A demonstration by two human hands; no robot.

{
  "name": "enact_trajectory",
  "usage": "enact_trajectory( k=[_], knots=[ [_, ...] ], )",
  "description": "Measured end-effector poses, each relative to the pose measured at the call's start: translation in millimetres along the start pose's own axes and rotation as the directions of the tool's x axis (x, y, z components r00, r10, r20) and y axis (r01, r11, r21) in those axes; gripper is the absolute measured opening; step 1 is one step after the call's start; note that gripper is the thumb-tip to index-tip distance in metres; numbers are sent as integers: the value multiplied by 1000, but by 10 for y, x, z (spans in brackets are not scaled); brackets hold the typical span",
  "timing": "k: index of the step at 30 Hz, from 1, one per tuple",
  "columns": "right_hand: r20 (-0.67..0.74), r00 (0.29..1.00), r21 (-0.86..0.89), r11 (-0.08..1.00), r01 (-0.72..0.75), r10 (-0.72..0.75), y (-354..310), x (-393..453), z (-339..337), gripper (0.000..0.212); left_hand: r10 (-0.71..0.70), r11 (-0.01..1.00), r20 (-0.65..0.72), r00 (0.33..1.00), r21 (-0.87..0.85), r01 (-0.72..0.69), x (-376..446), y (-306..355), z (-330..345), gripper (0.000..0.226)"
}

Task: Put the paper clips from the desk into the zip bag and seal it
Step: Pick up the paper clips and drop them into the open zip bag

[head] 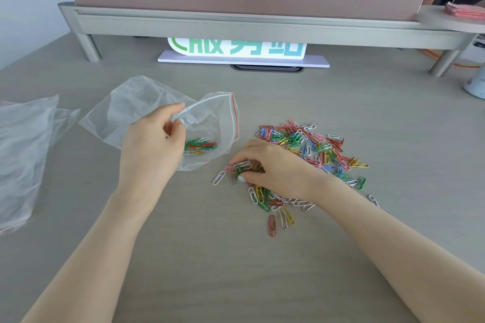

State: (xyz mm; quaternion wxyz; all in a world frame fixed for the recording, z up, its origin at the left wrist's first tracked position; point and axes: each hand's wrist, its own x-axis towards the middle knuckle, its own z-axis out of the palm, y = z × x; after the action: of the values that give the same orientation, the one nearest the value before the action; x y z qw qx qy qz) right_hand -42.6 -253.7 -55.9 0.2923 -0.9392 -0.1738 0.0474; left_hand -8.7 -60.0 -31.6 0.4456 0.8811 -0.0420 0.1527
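While the left grip (pixel 152 144) pinches the zip bag (pixel 162 118) open at mid-counter (pixel 183 257), the right grip (pixel 265 165) curls around a bunch of paper clips (pixel 242 167). A few clips lie inside the bag; the heap (pixel 309 149) lies just right of it.

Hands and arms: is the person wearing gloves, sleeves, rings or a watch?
No gloves, rings or watch show. The left hand and right hand are bare, and both forearms are bare right to the bottom edge of the picture, so no sleeves show. The right thumb's nail looks painted a pale colour.
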Motion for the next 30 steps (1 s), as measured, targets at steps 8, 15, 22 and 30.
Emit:
enact_trajectory(
  k=[8,15,22,30],
  knots=[
    [-15,1000,-18,1000,-17,17,-28,-10,-28,24,-2,1000,2,1000,-10,2,-12,3,-2,39],
    [-47,999,-42,999,-29,27,-25,-18,-30,23,-1,1000,14,1000,-12,1,-13,-1,18,38],
    [-95,993,26,997,-73,76,0,-30,-84,21,-8,1000,40,999,-17,9,-13,5,32,36],
    [-197,962,287,949,-130,191,-26,18,-164,24,2,1000,34,999,-31,0,6,-26,25,36]
  ],
)
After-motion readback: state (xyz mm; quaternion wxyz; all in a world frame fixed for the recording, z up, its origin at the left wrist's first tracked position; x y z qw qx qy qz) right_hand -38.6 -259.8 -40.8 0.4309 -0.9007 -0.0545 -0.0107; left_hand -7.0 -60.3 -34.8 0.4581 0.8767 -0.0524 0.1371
